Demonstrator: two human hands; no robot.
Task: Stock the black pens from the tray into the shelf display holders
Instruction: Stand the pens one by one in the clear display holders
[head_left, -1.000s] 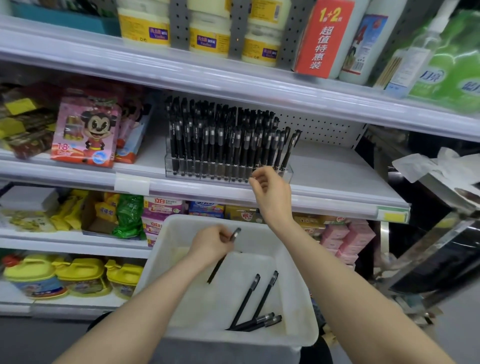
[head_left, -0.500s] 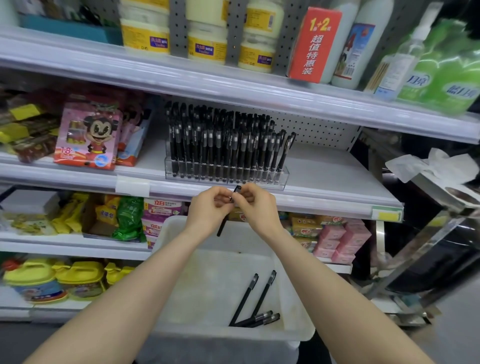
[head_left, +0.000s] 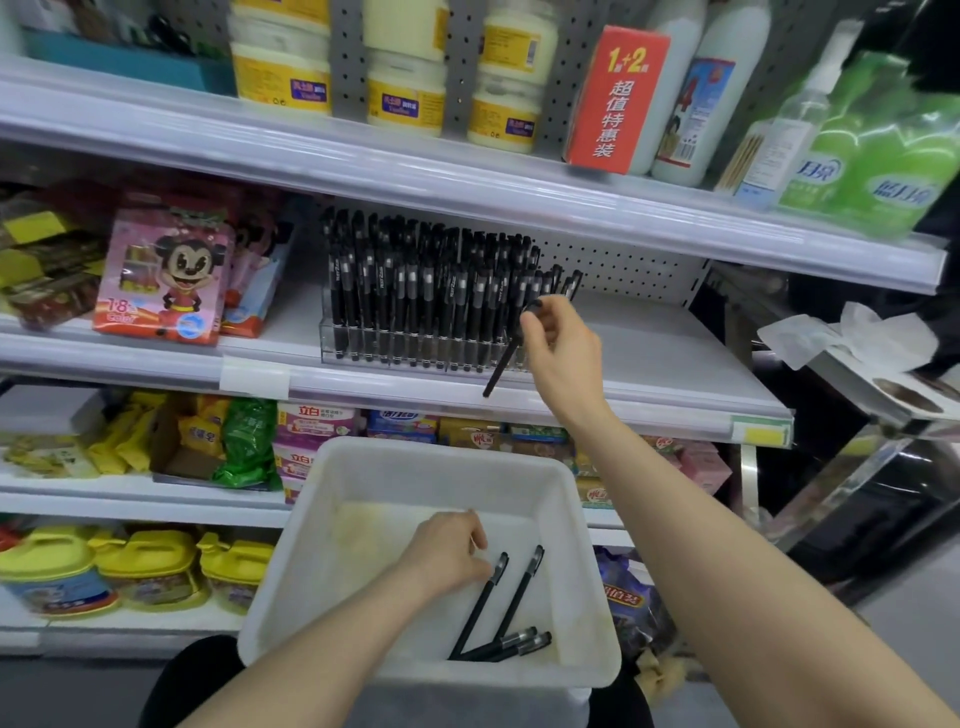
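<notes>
1. Holding one pen (head_left: 500, 364) near its cap, the right grip (head_left: 563, 353) pinches it. The tip hangs slanted in front of the holder (head_left: 415, 358), at its right end.
2. Left grip (head_left: 447, 556) is down in the tray (head_left: 436, 452), fingers curled at a cap. Cannot tell if it is pinched. Four tray pens (head_left: 514, 597) remain.
3. Risk: the slanted tip misses a free slot and knocks neighbouring pens askew.
4. Risk: the holder looks nearly full, so forcing the pen in could shove it along the shelf (head_left: 649, 353).

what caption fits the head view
Right hand holds a black pen at the clear display holder; left hand reaches toward pens in the white tray.
</notes>
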